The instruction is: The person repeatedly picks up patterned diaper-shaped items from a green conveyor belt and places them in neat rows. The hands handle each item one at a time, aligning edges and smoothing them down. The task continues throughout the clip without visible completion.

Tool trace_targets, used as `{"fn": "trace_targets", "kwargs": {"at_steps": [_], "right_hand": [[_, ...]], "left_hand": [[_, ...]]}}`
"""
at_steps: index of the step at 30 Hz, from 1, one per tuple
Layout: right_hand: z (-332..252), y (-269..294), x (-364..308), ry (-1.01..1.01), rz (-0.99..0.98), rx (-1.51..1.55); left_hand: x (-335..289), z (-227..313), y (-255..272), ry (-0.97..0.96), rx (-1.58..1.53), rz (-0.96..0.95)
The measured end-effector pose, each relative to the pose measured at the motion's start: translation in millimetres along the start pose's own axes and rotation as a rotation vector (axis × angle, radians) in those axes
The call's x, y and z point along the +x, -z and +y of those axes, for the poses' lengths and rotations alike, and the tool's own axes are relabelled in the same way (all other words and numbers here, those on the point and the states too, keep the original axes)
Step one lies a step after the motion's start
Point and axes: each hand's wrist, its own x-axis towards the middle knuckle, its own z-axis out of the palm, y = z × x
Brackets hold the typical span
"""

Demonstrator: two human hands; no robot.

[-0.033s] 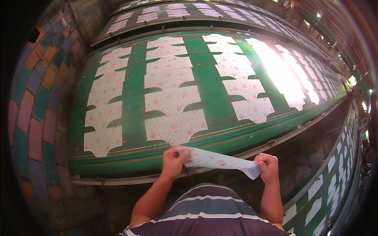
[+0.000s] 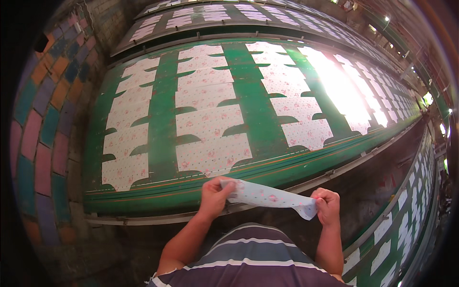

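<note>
Pinching one end of a pale floral piece [image 2: 265, 194] with the left hand [image 2: 213, 197], the other end with the right hand [image 2: 328, 204]. Holding it extended near the green desk [image 2: 162, 119]. Unable to judge print on glare-washed panels [image 2: 337, 86].

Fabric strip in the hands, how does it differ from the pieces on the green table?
The strip is held up between left hand and right hand; the pieces lie flat on the table. The strip looks narrow and bluish; the pieces look broad and creamier. Both bear pink floral prints.
</note>
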Motion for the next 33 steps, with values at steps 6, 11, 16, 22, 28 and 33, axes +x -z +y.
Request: {"fn": "trace_targets", "kwargs": {"at_steps": [6,11,16,22,28,33], "right_hand": [[-6,32,-35,0.021,0.170,-0.079],[-8,77,-58,-0.028,0.239,-0.300],[-6,129,-92,-0.093,0.312,0.028],[-12,186,-150,-0.027,0.491,-0.028],[-8,241,-222,-0.105,0.685,-0.173],[-7,261,-270,-0.086,0.820,-0.167]], "left_hand": [[16,-14,-50,0.044,0.164,-0.041],[23,-20,-95,0.034,0.205,-0.081],[28,-48,-159,0.002,0.106,-0.236],[28,-67,-239,0.087,0.156,-0.398],[24,-105,-327,0.058,0.237,-0.584],[11,-120,-392,0.066,0.326,-0.724]]}}
